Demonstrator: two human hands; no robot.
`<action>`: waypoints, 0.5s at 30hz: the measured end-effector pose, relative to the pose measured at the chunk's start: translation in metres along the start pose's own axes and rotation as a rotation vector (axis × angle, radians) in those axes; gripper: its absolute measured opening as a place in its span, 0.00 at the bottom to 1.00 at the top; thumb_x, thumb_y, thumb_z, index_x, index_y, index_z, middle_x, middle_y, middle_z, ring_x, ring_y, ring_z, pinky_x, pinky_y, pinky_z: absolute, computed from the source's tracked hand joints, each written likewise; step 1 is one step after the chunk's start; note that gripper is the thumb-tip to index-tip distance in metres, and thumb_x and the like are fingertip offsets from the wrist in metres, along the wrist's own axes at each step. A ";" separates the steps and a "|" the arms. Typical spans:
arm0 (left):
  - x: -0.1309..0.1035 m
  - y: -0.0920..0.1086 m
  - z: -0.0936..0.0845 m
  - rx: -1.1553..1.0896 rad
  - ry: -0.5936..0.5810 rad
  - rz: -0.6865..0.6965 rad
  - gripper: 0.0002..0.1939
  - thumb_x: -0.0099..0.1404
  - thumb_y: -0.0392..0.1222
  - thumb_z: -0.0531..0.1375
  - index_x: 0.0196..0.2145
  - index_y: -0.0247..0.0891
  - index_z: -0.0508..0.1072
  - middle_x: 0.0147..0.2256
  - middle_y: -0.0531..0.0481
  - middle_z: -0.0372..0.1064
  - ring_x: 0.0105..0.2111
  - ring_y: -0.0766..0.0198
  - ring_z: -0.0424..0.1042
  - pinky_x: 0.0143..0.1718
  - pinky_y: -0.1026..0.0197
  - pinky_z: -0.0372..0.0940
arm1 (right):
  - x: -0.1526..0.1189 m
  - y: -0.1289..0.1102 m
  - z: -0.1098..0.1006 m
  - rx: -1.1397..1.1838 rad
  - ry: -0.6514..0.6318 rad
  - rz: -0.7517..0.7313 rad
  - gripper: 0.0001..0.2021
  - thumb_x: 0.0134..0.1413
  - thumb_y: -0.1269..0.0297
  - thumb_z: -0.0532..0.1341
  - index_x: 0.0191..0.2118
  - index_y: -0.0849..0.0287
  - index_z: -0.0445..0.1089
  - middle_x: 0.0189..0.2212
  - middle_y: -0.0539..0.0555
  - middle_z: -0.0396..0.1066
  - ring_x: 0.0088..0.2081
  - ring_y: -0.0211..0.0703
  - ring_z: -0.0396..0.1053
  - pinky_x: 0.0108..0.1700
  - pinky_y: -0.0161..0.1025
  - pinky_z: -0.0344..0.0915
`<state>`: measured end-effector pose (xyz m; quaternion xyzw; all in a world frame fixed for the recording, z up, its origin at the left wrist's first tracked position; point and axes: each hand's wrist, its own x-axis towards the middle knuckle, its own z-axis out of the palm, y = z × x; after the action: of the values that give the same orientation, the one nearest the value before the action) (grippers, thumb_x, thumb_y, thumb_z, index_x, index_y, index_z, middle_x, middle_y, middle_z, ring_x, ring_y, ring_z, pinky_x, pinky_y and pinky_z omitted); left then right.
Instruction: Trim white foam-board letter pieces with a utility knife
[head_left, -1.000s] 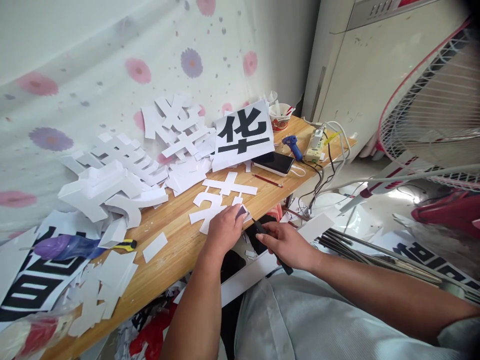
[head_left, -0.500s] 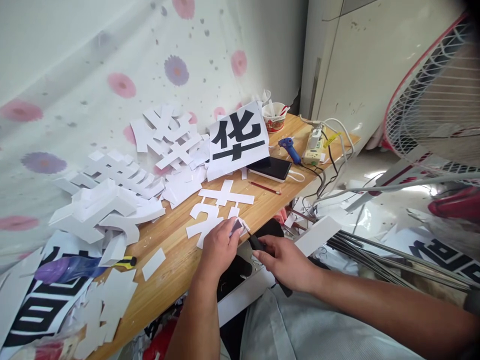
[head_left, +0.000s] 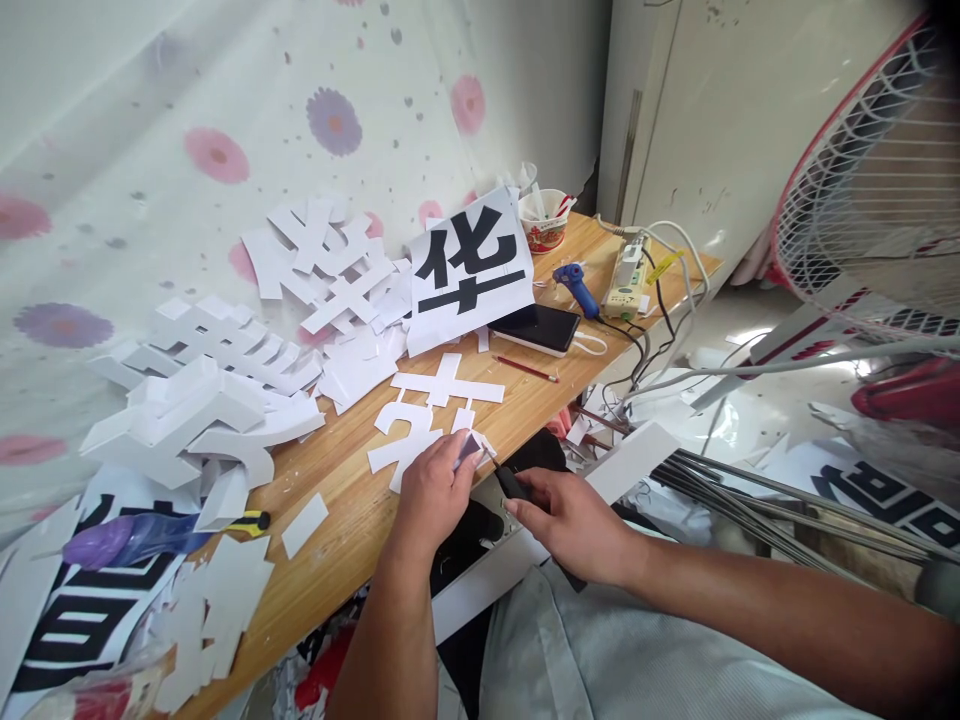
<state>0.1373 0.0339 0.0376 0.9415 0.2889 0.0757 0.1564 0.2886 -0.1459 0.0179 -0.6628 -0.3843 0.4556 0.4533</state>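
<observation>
My left hand (head_left: 433,490) is closed at the table's front edge, pinching a small piece (head_left: 468,450) with a greyish face between thumb and fingers. My right hand (head_left: 566,518) is wrapped round a black-handled tool (head_left: 511,482), whose thin tip points at the small piece. Just behind my left hand, a flat white cut-out (head_left: 442,383) of a character lies on the wooden table (head_left: 337,520). A printed sheet (head_left: 471,270) with a black character leans behind it. A white strip (head_left: 495,588) runs across my lap, under my hands.
White cut-out pieces (head_left: 225,350) are heaped at the left by the wall. A phone (head_left: 536,328), a red pencil (head_left: 526,368), a blue glue gun (head_left: 577,288), a power strip (head_left: 628,280) and a paper cup (head_left: 546,232) are on the right. Metal rods (head_left: 739,490) stick out beyond.
The view has shifted slightly. My hands keep the same grips, and the tool's tip stays near the small piece.
</observation>
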 end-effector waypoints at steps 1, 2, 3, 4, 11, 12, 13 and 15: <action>0.000 0.000 0.000 -0.002 -0.003 0.000 0.18 0.81 0.45 0.56 0.62 0.42 0.75 0.57 0.40 0.80 0.58 0.49 0.79 0.61 0.45 0.74 | 0.000 0.001 0.000 0.000 0.002 0.002 0.11 0.66 0.54 0.64 0.41 0.56 0.77 0.25 0.46 0.68 0.27 0.41 0.62 0.31 0.39 0.55; 0.000 0.001 0.000 -0.003 -0.004 0.001 0.18 0.81 0.45 0.56 0.62 0.42 0.75 0.57 0.39 0.80 0.58 0.48 0.79 0.61 0.45 0.74 | 0.001 0.001 0.001 0.001 0.004 0.002 0.11 0.66 0.54 0.63 0.41 0.57 0.78 0.25 0.46 0.68 0.27 0.41 0.62 0.31 0.39 0.55; 0.000 0.001 -0.001 -0.004 -0.004 0.001 0.18 0.81 0.45 0.55 0.62 0.42 0.75 0.57 0.39 0.80 0.58 0.48 0.79 0.61 0.45 0.74 | 0.001 0.001 0.001 0.003 0.006 0.001 0.11 0.66 0.55 0.63 0.41 0.57 0.78 0.25 0.47 0.68 0.28 0.41 0.62 0.31 0.39 0.55; 0.000 0.002 -0.001 -0.004 -0.005 0.002 0.18 0.81 0.45 0.55 0.62 0.42 0.75 0.57 0.39 0.80 0.58 0.48 0.79 0.60 0.45 0.74 | 0.002 0.001 0.001 0.006 0.007 -0.005 0.11 0.66 0.55 0.63 0.42 0.57 0.78 0.26 0.47 0.69 0.28 0.41 0.63 0.32 0.39 0.55; 0.001 0.005 -0.003 -0.005 -0.003 -0.002 0.17 0.80 0.45 0.56 0.61 0.43 0.76 0.55 0.40 0.81 0.56 0.47 0.80 0.58 0.45 0.75 | -0.001 0.004 0.001 0.007 0.000 -0.013 0.12 0.67 0.54 0.63 0.41 0.57 0.78 0.26 0.47 0.68 0.28 0.41 0.63 0.31 0.39 0.55; 0.001 0.004 -0.003 -0.004 0.001 0.000 0.17 0.80 0.44 0.57 0.61 0.43 0.76 0.56 0.40 0.81 0.57 0.47 0.80 0.59 0.45 0.75 | -0.001 0.004 0.002 0.003 0.001 -0.012 0.12 0.67 0.54 0.63 0.41 0.57 0.77 0.26 0.46 0.68 0.28 0.41 0.62 0.31 0.39 0.55; 0.001 0.004 -0.003 -0.003 0.005 0.002 0.17 0.80 0.44 0.57 0.61 0.43 0.76 0.56 0.40 0.81 0.57 0.47 0.80 0.59 0.45 0.75 | -0.001 0.005 0.002 -0.001 0.003 -0.012 0.12 0.67 0.54 0.63 0.41 0.57 0.77 0.26 0.46 0.68 0.28 0.41 0.62 0.31 0.39 0.55; 0.001 0.003 -0.002 0.003 0.009 0.003 0.18 0.80 0.44 0.57 0.62 0.43 0.76 0.56 0.39 0.81 0.58 0.47 0.80 0.60 0.45 0.74 | 0.002 0.006 0.003 -0.002 0.005 -0.015 0.11 0.67 0.55 0.63 0.41 0.57 0.78 0.26 0.47 0.69 0.28 0.41 0.63 0.32 0.39 0.55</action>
<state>0.1390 0.0323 0.0404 0.9418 0.2883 0.0795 0.1534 0.2872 -0.1453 0.0117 -0.6614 -0.3886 0.4503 0.4570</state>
